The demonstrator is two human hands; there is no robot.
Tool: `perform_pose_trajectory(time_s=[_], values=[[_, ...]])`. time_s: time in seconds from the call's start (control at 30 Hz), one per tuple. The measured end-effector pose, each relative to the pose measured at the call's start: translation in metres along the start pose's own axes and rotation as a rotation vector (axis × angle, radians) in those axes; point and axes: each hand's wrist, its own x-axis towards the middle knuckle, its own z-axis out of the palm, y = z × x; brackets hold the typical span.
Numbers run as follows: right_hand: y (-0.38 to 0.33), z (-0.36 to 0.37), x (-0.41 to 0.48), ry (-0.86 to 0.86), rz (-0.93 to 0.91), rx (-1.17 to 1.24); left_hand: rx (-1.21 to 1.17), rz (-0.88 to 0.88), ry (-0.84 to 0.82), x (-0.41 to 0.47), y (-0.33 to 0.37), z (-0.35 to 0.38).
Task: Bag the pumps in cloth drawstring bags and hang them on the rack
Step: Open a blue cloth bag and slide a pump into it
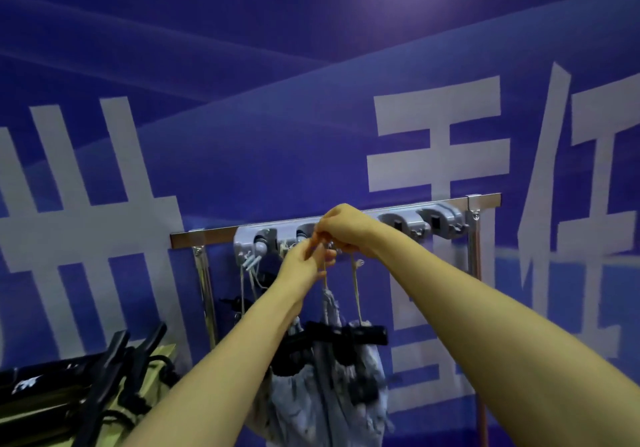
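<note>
While both arms are reaching up toward the rack (346,216), the left hand (304,263) and the right hand (341,230) are meeting at the grey holder strip (398,224) mounted along its metal rail. The right hand is curling closed, fingers pinching the tan drawstring (356,290) at the level of the holders. The left hand is sitting just below and beside it, fingers partly closed around the same cord, though the exact grip is blurred. Two strands of the drawstring are running down from the hands to a pale cloth bag (332,394), which is hanging beneath them in front of the blue wall banner (242,65). Dark objects are showing at the bag's gathered mouth; whether they are pumps cannot be told. A second set of cords (250,273) is hanging from the leftmost holder. Black hangers (104,370) are lying at the lower left.
</note>
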Motion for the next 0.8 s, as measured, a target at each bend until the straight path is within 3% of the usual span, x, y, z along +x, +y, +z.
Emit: perform_pose_trajectory(time_s=[0.3, 0.57, 0.67, 0.8], values=[[0.026, 0.011, 0.017, 0.228, -0.045, -0.093, 0.192, 0.04, 0.159, 0.028, -0.003, 0.008], [0.048, 0.021, 0.023, 0.252, 0.033, -0.191, 0.353, -0.019, 0.119, 0.038, -0.029, 0.01], [0.048, 0.021, 0.017, 0.283, 0.039, -0.331, 0.411, -0.021, 0.078, 0.033, -0.027, 0.008], [0.026, 0.025, 0.0, 0.528, -0.099, -0.466, 0.366, -0.036, 0.04, 0.017, -0.016, -0.005]])
